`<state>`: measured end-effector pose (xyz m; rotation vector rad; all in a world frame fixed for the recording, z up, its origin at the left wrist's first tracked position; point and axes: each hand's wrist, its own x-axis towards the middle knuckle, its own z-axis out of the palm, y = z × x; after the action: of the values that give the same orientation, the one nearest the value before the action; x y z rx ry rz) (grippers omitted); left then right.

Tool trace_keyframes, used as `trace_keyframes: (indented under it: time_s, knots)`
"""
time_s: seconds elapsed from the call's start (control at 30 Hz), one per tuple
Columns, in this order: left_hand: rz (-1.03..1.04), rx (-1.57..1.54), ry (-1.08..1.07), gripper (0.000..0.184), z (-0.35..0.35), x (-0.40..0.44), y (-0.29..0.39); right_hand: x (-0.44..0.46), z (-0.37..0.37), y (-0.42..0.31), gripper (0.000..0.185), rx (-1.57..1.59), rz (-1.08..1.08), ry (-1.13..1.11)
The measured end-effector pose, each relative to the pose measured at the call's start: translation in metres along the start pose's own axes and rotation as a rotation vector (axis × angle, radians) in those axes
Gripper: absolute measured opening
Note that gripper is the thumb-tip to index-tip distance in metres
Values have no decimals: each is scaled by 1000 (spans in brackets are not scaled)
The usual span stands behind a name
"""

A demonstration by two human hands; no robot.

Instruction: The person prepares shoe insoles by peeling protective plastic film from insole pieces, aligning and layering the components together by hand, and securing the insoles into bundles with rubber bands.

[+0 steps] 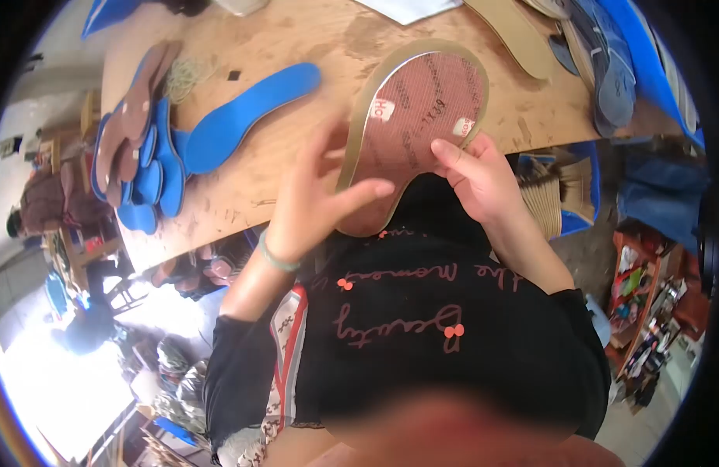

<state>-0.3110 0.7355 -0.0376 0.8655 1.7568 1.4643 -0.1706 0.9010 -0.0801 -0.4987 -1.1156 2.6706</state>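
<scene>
One brown-faced insole (422, 117) is held up over the near edge of the wooden table (282, 39), in front of a black shirt (523, 366). It is grasped at its right edge by the right hand (484, 180), with one thumb laid on the brown face and the fingers tucked partly out of sight behind. Two white labels (381, 110) with red print are borne on that face, which is bordered by a tan rim. The left hand (306, 198) is held loosely spread at the insole's left edge, its one thumb pointed across the narrower end; whether contact is made there cannot be told. One bracelet (275, 255) is worn on the left wrist. On the table, one blue insole (247, 117) is laid apart, beside a pile of insoles (130, 136) in brown and blue, too overlapped to be counted exactly. Behind these are seen one tangle of rubber bands (184, 78) and one small black square (234, 75). One white sheet (406, 6) and one tan insole (515, 35) are set at the far side. Below the table's right edge, many beige pieces (540, 198) are stacked in one blue crate (595, 191).
</scene>
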Motion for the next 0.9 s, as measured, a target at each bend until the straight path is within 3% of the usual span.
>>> trace_keyframes:
  time_s: [0.03, 0.07, 0.2, 0.43, 0.53, 0.63, 0.73, 0.8, 0.87, 0.9]
  knots:
    - [-109, -367, -57, 53, -2, 4, 3, 1, 7, -1, 33, -37, -5, -35]
    - [-197, -359, -118, 41, -11, 6, -6, 1, 15, 1, 31, -80, -16, 14]
    - [-156, -414, -149, 36, -11, 6, -6, 6, 20, -29, 21, -274, -28, 102]
    - [-83, -112, -194, 32, -17, 3, -10, 19, 20, -56, 22, -291, -280, 136]
    - [-44, -241, -224, 32, -13, -2, -24, 24, 35, -78, 23, -159, -323, 217]
    - [-51, -288, -143, 32, -9, -4, -23, 26, 65, -49, 26, 110, -365, 393]
    - [-182, 43, -102, 42, -14, 6, -23, 21, 60, -3, 27, -236, -418, 242]
    - [-55, 112, 11, 55, -13, 11, -20, 23, 59, -16, 26, -514, -523, 189]
    - [325, -50, 241, 71, -1, 14, -19, 25, 55, -29, 28, -892, -533, 201]
    - [369, -166, 155, 75, 1, 17, -19, 23, 61, -27, 28, -1000, -562, 147]
